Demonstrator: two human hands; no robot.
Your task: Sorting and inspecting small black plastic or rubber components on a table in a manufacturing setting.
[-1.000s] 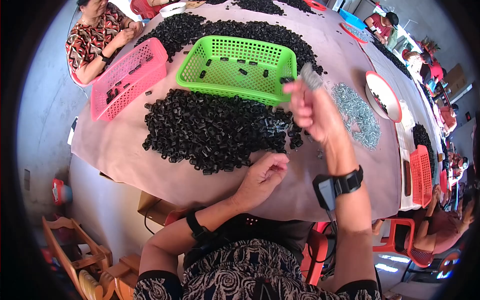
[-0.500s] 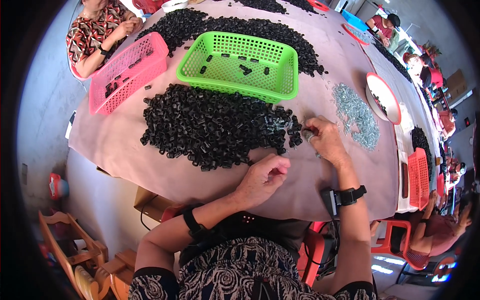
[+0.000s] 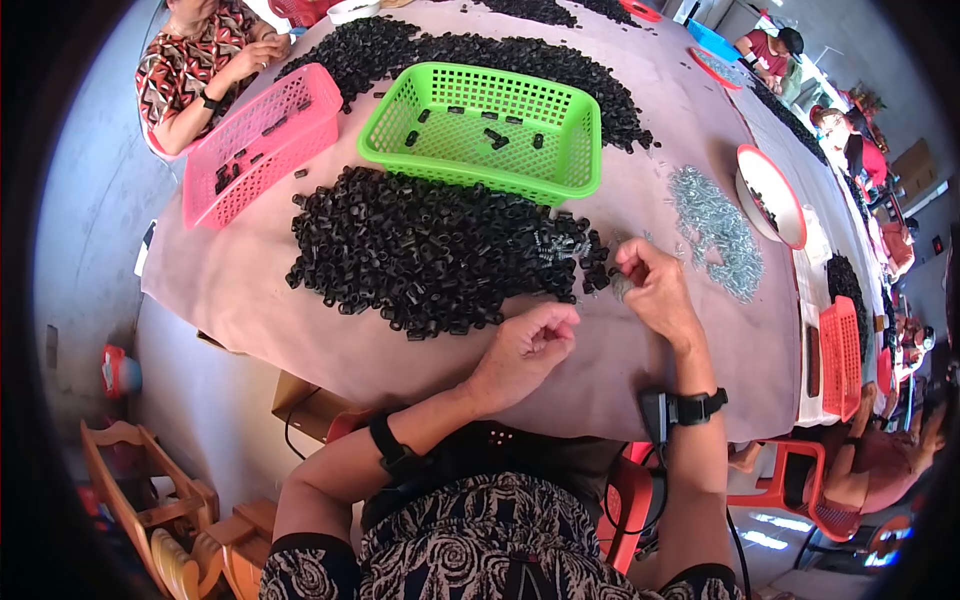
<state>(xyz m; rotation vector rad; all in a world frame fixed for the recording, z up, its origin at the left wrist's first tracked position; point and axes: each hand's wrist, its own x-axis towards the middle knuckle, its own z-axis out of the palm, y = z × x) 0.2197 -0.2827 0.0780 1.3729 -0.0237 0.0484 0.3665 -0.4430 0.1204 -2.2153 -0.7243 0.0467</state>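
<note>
1. So, right hand has dropped from above the green perforated basket to the tabletop, at the right end of the pile of short black tube-like pieces.
2. Basket shows one more black piece than a second ago – probably one delivery done, hand back at the work spot.
3. Left hand about unchanged, just below the pile's near right edge.
4. Right fingers: bunched narrow, a grey wrap on one; can't tell if a piece is pinched. Left fingers: curled in, thumb close; contents hidden.
5. Pile: matte black, hollow ends showing, heaped in front of the basket – small silver screws lie on its right part. Bigger screw heap sits apart, beyond right hand.
</note>
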